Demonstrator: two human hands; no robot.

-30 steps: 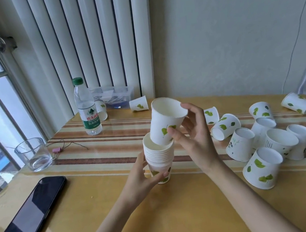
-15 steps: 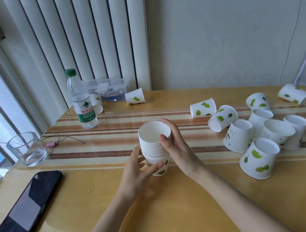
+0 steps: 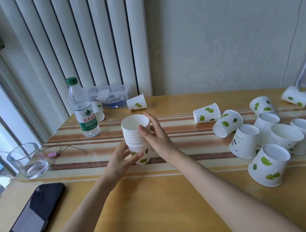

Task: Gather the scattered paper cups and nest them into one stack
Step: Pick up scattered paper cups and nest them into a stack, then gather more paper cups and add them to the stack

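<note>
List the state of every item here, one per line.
Stack: upright, nested, held.
Left hand: grip on the stack's base.
Right hand: flat against the stack's side.
Loose cups: scattered, most tipped over.
Bottle: upright, capped.
Glass: upright.
Phone: screen dark.

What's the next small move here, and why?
Probably lift the right hand off the stack and reach right for the nearest loose cup, lying on its side. The top cup looks fully nested, the left hand steadies the stack's base, and many cups are not yet stacked.
</note>
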